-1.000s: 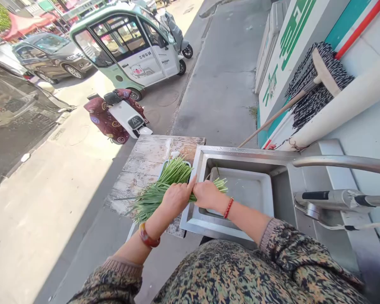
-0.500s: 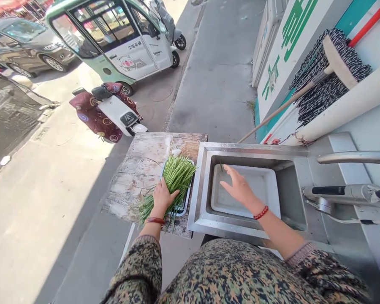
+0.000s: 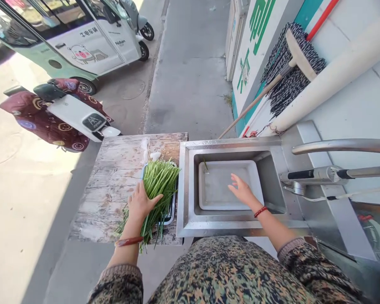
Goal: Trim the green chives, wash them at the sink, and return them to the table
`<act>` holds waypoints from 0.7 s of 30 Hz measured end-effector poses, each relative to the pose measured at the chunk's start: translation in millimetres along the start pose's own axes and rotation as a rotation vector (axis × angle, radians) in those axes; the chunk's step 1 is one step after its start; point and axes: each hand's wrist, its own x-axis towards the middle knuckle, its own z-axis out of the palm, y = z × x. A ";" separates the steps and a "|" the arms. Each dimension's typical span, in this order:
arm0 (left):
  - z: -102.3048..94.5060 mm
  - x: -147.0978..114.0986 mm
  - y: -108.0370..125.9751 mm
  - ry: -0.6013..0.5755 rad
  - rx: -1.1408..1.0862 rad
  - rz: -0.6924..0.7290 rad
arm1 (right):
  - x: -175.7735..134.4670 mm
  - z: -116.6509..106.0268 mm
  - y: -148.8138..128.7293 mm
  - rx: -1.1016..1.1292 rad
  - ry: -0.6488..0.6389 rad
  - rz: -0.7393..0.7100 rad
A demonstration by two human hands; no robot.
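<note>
Outdoor pavement (image 3: 190, 84) runs beyond a weathered wooden tabletop (image 3: 110, 181) and the steel sink (image 3: 184, 190) just beside it. Left hand (image 3: 141, 205), fingers splayed, rests on, not around, green stalks (image 3: 161, 177) heaped over a mostly hidden tray (image 3: 170, 219). Right hand (image 3: 242, 193), loosely spread, holding nothing visible, is over a white basin (image 3: 218, 185). Leaf tips (image 3: 141, 248) overhang the tabletop's near edge; leftward, planking extends.

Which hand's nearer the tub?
Right. The right hand is over the tub, fingers spread. The left hand lies on the greens on the table, off to the tub's left.
</note>
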 end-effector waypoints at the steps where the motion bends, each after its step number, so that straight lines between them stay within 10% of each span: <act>1: 6.3 2.7 5.8 0.030 -0.017 -0.006 | 1.0 1.0 5.0 -0.004 -0.008 0.026; 8: 28.4 4.8 27.0 0.121 -0.073 -0.068 | 38.7 34.0 -4.9 -0.056 -0.146 0.021; 16: 1.7 3.3 8.2 0.077 -0.146 -0.082 | 130.3 105.1 -63.5 -0.022 -0.130 -0.117; 21: -25.1 -19.1 26.2 0.335 -0.519 -0.048 | 131.6 114.3 -60.9 0.019 -0.133 -0.095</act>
